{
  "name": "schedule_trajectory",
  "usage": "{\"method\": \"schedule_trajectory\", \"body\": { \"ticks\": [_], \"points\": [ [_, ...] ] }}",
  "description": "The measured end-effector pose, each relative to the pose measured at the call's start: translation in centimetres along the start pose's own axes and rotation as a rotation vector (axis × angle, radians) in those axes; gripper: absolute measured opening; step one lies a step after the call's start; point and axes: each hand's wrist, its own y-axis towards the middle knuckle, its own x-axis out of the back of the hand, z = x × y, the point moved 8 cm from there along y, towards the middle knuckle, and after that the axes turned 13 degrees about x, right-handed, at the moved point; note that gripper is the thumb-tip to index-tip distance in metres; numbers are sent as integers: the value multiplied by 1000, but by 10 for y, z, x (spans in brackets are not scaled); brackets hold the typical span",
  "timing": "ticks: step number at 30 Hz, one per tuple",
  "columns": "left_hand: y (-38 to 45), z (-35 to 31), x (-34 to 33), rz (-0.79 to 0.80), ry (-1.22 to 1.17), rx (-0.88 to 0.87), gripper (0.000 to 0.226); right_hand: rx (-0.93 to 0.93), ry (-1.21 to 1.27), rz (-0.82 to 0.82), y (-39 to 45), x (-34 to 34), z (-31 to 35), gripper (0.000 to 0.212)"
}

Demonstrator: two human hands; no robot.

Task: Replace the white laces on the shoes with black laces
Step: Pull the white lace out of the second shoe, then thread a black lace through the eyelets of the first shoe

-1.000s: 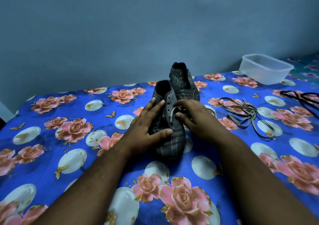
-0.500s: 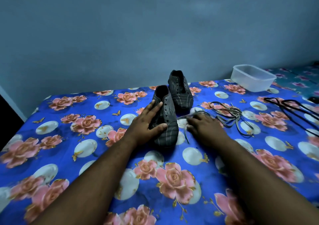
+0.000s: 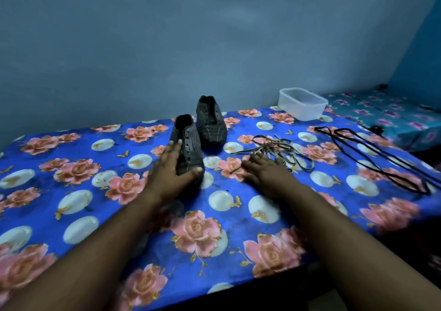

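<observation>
Holding the near shoe (image 3: 188, 148) at the middle of the frame is my left hand (image 3: 171, 169); the fingers lie straight along its left side and the thumb wraps across the toe. Its eyelets look bare, with no lace in them. The far shoe (image 3: 211, 122) stands just behind it, and it looks bare too.

My right hand (image 3: 265, 169) lies low on the flowered cloth (image 3: 78, 167), right of the shoes. Its fingers reach into the pile of white laces (image 3: 279, 149). I cannot tell if they pinch a lace or just rest on it.

The black laces (image 3: 372, 153) lie in long loops at the right of the frame, well apart from both hands. A clear plastic tub (image 3: 303, 104) sits at the upper right.

I think the next job is the black laces. They look thin, soft and floppy, so they will sag and tangle. I would pinch one close to its stiff tip. The shoe looks light and soft, so I would hold it by the sides near the eyelets.
</observation>
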Motion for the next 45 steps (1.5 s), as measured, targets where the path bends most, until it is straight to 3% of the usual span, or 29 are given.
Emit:
{"method": "schedule_trajectory", "body": {
  "ticks": [3,7,11,13,16,18,23,30,34,37,41,45],
  "points": [
    [-13,-7,-12,-12,135,4,103,-90,-12,-50,0,4,-29,56],
    [-17,-11,-10,-46,117,36,97,-214,35,-107,-1,21,-52,49],
    [-19,-10,-8,-56,7,47,103,-69,52,-228,2,35,2,50],
    [-21,-2,-2,-48,-218,140,102,22,219,-295,5,37,39,48],
    [-23,11,6,-46,-604,265,62,25,557,-342,18,36,89,51],
    [-20,12,7,7,-684,242,50,20,771,-335,26,33,119,49],
    [-35,6,17,167,-751,174,58,39,961,-384,31,31,155,41],
    [-88,18,17,123,-699,112,70,52,923,-323,-6,17,163,56],
    [-102,11,18,132,-654,134,81,90,847,-343,-19,26,163,52],
    [-99,-11,27,42,-438,104,84,94,780,-392,-28,43,151,51],
    [-103,-63,20,-53,-283,-65,62,11,676,-411,-52,56,107,44],
    [-105,-117,-26,31,-216,-281,44,-139,437,-348,-88,57,45,40]
  ]
}}
